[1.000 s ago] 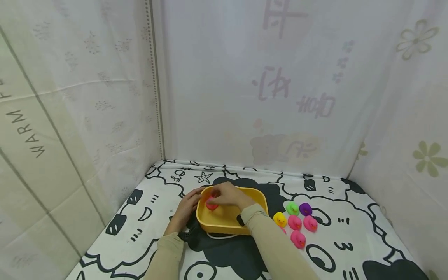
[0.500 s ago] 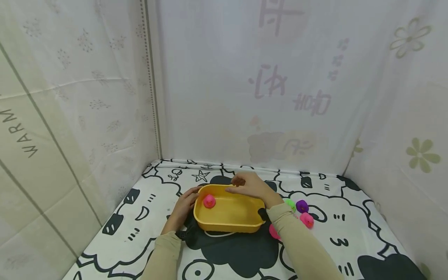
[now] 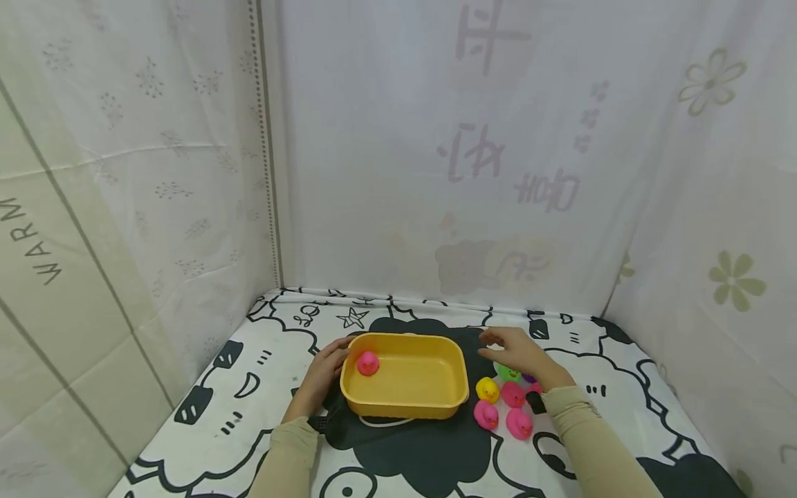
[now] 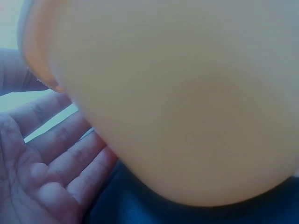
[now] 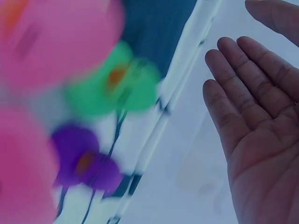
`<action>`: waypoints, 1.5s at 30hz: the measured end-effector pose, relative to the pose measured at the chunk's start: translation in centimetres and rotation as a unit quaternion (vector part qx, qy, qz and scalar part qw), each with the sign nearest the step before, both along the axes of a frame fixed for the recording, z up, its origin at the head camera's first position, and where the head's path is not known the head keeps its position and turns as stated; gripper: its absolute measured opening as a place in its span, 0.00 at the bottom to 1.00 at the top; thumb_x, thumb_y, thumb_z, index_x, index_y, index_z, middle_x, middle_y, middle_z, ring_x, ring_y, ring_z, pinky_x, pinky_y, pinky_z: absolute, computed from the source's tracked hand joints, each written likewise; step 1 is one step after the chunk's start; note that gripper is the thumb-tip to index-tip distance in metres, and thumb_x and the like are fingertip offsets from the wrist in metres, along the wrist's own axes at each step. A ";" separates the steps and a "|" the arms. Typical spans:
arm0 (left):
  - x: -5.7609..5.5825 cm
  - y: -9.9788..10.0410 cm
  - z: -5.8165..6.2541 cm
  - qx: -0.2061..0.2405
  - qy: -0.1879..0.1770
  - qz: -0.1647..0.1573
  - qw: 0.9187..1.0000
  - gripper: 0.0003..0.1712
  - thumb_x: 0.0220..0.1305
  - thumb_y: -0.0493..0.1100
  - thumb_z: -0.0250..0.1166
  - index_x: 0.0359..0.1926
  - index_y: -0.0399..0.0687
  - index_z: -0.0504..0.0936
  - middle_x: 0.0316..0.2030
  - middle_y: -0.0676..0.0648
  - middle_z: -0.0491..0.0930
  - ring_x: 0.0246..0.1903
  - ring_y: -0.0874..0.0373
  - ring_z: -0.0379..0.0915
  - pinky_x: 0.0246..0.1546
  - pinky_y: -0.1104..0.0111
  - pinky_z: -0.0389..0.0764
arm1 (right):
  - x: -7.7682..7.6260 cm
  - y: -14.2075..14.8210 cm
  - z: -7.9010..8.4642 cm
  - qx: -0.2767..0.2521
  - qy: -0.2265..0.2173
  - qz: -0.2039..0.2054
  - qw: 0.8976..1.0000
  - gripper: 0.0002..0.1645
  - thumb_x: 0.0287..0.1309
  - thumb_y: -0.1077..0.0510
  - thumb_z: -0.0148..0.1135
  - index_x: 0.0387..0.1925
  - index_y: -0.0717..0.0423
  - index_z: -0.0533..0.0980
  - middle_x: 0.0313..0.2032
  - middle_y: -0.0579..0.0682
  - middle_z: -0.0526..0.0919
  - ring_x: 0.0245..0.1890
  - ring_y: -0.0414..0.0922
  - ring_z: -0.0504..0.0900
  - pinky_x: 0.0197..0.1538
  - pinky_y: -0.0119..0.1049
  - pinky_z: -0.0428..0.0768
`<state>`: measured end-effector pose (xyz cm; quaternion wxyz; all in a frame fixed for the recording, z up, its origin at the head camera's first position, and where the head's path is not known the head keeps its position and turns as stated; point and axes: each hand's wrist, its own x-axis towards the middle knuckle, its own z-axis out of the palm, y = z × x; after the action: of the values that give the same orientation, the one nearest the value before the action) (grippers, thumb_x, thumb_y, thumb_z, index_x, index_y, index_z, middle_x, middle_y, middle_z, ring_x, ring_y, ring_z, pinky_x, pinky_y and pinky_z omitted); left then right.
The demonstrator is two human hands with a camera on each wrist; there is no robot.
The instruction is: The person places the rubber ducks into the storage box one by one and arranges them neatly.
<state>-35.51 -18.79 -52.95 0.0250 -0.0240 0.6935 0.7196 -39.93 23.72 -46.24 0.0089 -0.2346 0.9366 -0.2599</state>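
Note:
A shallow yellow plastic basin (image 3: 411, 408) stands on the table, with one pink rubber duck (image 3: 368, 363) inside at its left end. My left hand (image 3: 322, 377) rests at the basin's left side; in the left wrist view its fingers (image 4: 70, 151) lie straight along the outer wall. To the right of the basin, my right hand (image 3: 519, 354) hovers with nothing in it, fingers extended, near the green duck (image 3: 507, 373). Beside it are a yellow duck (image 3: 488, 390), several pink ducks (image 3: 519, 423) and a purple duck (image 5: 84, 158), mostly hidden by the hand in the head view.
A white cloth with black cartoon drawings (image 3: 249, 415) covers the table. Pale printed curtains (image 3: 386, 173) rise behind it and on both sides. A thin white loop (image 3: 386, 422) shows at the basin's front edge.
My right hand has let go of the pink duck in the basin and moved right, out over the duck group. My left hand stays at the basin's left side.

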 end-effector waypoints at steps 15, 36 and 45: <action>0.3 0.6 0.4 -0.012 0.012 0.006 1.000 0.25 0.73 0.51 0.56 0.66 0.51 0.76 0.64 0.44 0.74 0.61 0.49 0.72 0.66 0.57 0.72 | 0.6 5.3 -2.0 0.038 -0.039 -0.030 0.998 0.17 0.63 0.50 0.68 0.48 0.55 0.83 0.44 0.49 0.86 0.47 0.50 0.83 0.53 0.53 0.82; 0.8 0.5 -0.3 0.009 0.026 -0.010 1.000 0.25 0.73 0.53 0.57 0.65 0.51 0.77 0.63 0.44 0.75 0.61 0.51 0.73 0.63 0.59 0.74 | 2.2 6.1 -2.4 0.018 -0.049 -0.026 0.998 0.14 0.57 0.57 0.72 0.46 0.51 0.83 0.41 0.47 0.85 0.40 0.46 0.80 0.48 0.48 0.83; 0.9 0.3 0.1 0.011 0.024 -0.001 1.000 0.24 0.72 0.52 0.58 0.65 0.51 0.77 0.63 0.45 0.75 0.60 0.51 0.74 0.63 0.60 0.74 | 1.9 5.8 -2.3 0.016 -0.041 -0.022 0.999 0.15 0.58 0.57 0.72 0.47 0.53 0.83 0.42 0.48 0.85 0.41 0.46 0.81 0.48 0.48 0.84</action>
<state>-34.58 -18.51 -52.83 0.0098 -0.0058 0.6861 0.7274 -38.00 29.54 -48.57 0.0450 -0.2033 0.9443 -0.2548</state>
